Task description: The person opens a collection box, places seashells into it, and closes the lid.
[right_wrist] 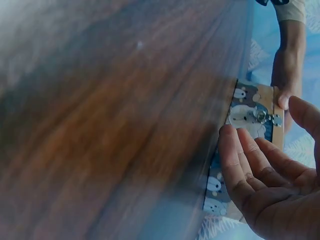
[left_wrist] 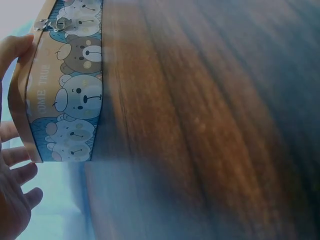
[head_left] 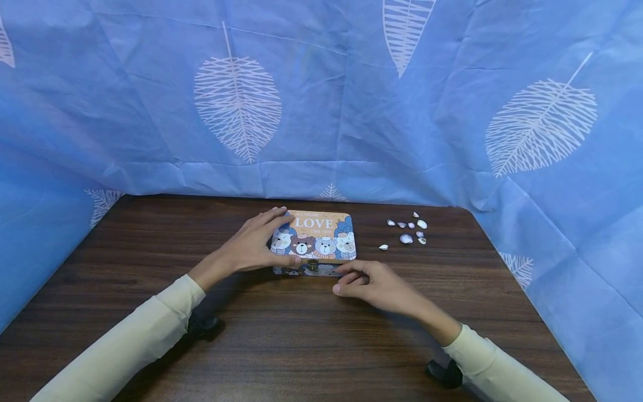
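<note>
A tin box [head_left: 321, 237] printed with bears and the word LOVE sits on the table with its lid down. On its front is a small metal clasp [left_wrist: 56, 24]. My left hand [head_left: 256, 240] grips the box from the left, thumb along the lid's front edge beside the clasp, fingers by the far left corner. By the front right corner is my right hand [head_left: 377, 283], its fingers loosely bent and holding nothing. In the right wrist view, the fingertips [right_wrist: 228, 132] of that hand overlap the box front just below the clasp.
Several small seashells [head_left: 406, 239] lie scattered on the dark wooden table [head_left: 311, 346] to the right of the box. A blue curtain [head_left: 321, 111] with white leaf prints hangs behind the table and along both sides.
</note>
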`<state>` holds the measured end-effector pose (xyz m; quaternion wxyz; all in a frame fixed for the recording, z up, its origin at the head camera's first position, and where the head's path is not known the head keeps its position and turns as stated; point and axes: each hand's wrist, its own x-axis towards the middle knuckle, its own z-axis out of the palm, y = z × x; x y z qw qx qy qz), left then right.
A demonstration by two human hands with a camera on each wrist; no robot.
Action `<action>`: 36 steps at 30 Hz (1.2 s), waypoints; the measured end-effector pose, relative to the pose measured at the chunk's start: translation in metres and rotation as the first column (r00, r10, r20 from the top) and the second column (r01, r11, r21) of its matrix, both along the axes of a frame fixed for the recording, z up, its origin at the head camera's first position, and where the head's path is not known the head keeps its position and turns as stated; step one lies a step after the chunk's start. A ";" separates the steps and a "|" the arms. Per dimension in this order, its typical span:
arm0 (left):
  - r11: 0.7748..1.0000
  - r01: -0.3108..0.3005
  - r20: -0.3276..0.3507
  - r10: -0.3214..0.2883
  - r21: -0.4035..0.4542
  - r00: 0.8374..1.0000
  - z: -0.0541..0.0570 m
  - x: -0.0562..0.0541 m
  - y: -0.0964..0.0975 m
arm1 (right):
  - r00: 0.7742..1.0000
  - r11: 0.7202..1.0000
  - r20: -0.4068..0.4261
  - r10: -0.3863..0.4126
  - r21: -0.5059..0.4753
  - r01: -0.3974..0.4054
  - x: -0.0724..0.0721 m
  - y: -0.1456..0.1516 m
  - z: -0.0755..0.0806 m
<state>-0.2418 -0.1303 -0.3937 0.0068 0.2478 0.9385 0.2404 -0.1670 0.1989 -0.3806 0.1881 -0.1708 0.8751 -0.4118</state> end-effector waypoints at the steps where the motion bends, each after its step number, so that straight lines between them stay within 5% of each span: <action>1: 1.000 -0.002 0.002 0.002 0.000 1.000 0.000 0.000 0.000 | 1.000 1.000 0.016 0.011 -0.015 -0.011 0.000 -0.001 -0.001; 7: 1.000 -0.007 0.014 0.007 -0.001 1.000 0.000 0.001 0.002 | 0.990 0.989 0.121 0.077 -0.137 -0.060 -0.001 -0.008 -0.005; 18: 1.000 -0.009 0.023 0.009 -0.017 1.000 0.001 0.000 0.006 | 0.958 0.958 0.267 0.106 -0.284 -0.027 -0.001 -0.017 -0.013; 36: 1.000 0.006 -0.010 -0.006 0.025 1.000 -0.002 0.000 0.006 | 0.929 0.927 0.356 0.100 -0.373 0.043 0.003 -0.018 -0.016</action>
